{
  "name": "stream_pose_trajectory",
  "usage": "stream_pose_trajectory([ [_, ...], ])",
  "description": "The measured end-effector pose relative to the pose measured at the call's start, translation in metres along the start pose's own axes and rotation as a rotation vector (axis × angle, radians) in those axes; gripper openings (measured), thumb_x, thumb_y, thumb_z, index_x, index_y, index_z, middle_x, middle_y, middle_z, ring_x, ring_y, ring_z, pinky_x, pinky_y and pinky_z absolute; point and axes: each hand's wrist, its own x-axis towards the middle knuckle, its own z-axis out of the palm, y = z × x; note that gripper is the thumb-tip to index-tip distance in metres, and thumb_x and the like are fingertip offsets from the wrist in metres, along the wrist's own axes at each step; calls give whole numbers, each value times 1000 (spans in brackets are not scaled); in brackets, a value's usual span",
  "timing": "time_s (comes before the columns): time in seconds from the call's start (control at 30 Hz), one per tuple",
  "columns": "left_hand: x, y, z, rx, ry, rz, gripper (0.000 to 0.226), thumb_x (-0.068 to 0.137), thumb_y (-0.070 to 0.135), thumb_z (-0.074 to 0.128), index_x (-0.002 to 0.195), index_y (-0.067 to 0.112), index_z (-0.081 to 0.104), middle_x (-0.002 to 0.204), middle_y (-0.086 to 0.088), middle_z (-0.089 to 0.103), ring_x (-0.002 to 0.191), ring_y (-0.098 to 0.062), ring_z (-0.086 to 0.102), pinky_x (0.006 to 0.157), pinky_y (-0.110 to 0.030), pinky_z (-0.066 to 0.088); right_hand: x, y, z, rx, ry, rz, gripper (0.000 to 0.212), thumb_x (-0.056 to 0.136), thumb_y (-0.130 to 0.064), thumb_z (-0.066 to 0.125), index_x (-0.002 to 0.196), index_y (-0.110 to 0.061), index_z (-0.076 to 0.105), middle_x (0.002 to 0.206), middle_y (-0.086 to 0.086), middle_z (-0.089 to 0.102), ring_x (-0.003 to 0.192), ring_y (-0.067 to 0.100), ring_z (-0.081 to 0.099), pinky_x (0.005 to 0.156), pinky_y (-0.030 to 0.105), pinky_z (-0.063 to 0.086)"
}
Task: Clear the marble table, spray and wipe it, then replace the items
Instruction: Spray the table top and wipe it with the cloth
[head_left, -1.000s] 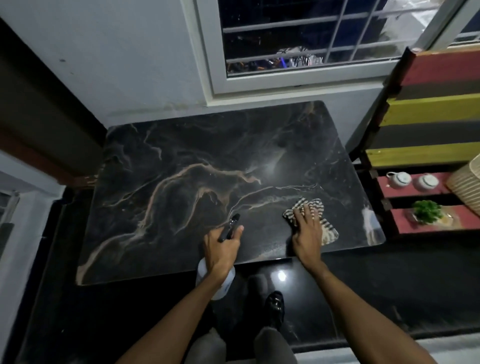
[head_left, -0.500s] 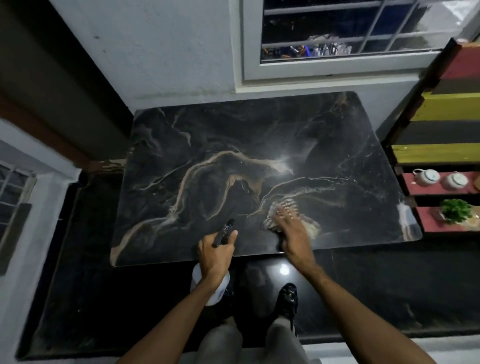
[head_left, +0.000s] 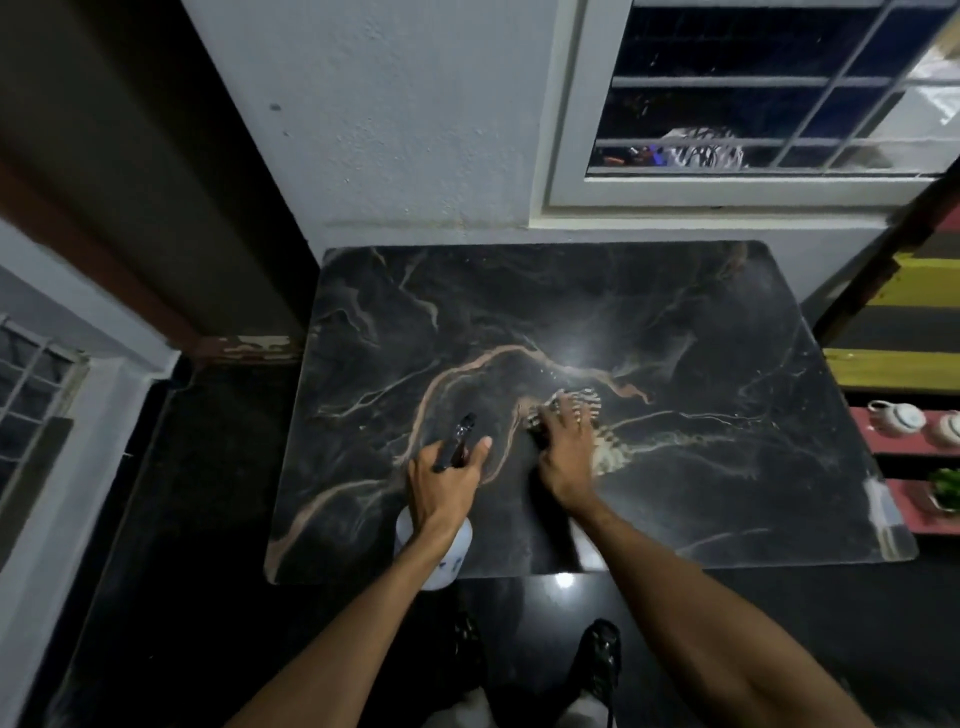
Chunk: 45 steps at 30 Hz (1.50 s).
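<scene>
I see my left hand (head_left: 445, 480) wrapped around the spray bottle (head_left: 435, 551), its dark nozzle pointing away over the marble worktop (head_left: 701, 364). Just right of the bottle, my right hand (head_left: 567, 452) lies flat, fingers spread, pressing the striped cloth (head_left: 605, 449) onto the worktop near its middle; the cloth looks blurred, so its fold is unclear. Right of the worktop, white pots (head_left: 898, 418) sit on a red shelf (head_left: 872, 444).
</scene>
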Motion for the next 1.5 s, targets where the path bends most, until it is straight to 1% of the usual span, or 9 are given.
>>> stream_pose_trajectory([
  [0.13, 23, 11, 12, -1, 16, 14, 37, 82, 44, 79, 61, 16, 64, 67, -3, 70, 73, -25, 67, 70, -33, 52, 7, -16, 20, -40, -248, -477, 78, 74, -7, 46, 151, -21, 41, 165, 4, 24, 153, 31, 14, 124, 47, 10],
  [0.33, 43, 40, 42, -22, 16, 99, 25, 87, 34, 76, 85, 9, 77, 90, -1, 76, 91, -17, 68, 85, -25, 46, 70, 37, -24, 16, 49, 82, 72, 70, -12, 46, 142, -15, 52, 160, 14, 33, 146, 43, 27, 119, 57, 18],
  [0.5, 59, 59, 87, 69, 46, 129, 33, 86, 42, 74, 104, 15, 76, 106, 2, 74, 102, -12, 64, 95, -30, 48, 90, 55, -23, -8, -156, -444, 73, 77, -6, 46, 148, -19, 45, 163, 4, 28, 153, 30, 17, 125, 45, 14],
  [0.63, 55, 84, 130, 52, 9, 51, 34, 85, 38, 78, 73, 6, 70, 71, -1, 67, 68, -11, 61, 74, -29, 45, 106, 119, -79, 93, -1, -39, 64, 79, -11, 46, 143, -15, 53, 161, 7, 33, 150, 34, 23, 123, 46, 19],
  [0.77, 37, 111, 185, 87, -58, 96, 51, 88, 37, 75, 51, 11, 50, 51, -4, 57, 54, -18, 55, 62, -30, 39, 57, 187, -110, 12, 1, -237, 72, 77, 0, 52, 145, -23, 50, 163, -5, 27, 152, 18, 18, 125, 35, 15],
  [0.9, 10, 136, 253, 87, -166, 144, 43, 85, 43, 76, 57, 14, 62, 59, 0, 66, 62, -17, 63, 67, -31, 50, 20, 242, -144, 190, 183, 144, 80, 72, 8, 57, 145, -24, 50, 163, -4, 29, 153, 20, 19, 124, 41, 19],
  [1.0, -15, 160, 295, 54, -289, 235, 42, 81, 39, 82, 55, 15, 59, 58, 2, 65, 62, -19, 65, 67, -31, 53, -12, 262, -158, 120, 162, 60, 75, 78, 4, 54, 147, -23, 48, 164, -4, 26, 154, 19, 13, 124, 36, 14],
  [1.33, -29, 208, 366, 191, -319, 167, 56, 80, 45, 79, 47, 18, 43, 47, 6, 48, 51, -16, 50, 61, -29, 41, -9, 313, -196, 196, 284, 352, 85, 65, 14, 52, 144, -19, 50, 162, 2, 31, 154, 20, 12, 124, 46, 18],
  [1.5, -4, 219, 377, 153, -302, 151, 47, 80, 42, 81, 58, 8, 57, 56, -1, 59, 57, -17, 56, 60, -28, 43, 17, 327, -199, 182, 340, 313, 88, 63, 14, 49, 143, -22, 51, 162, -1, 31, 154, 18, 10, 125, 45, 17],
])
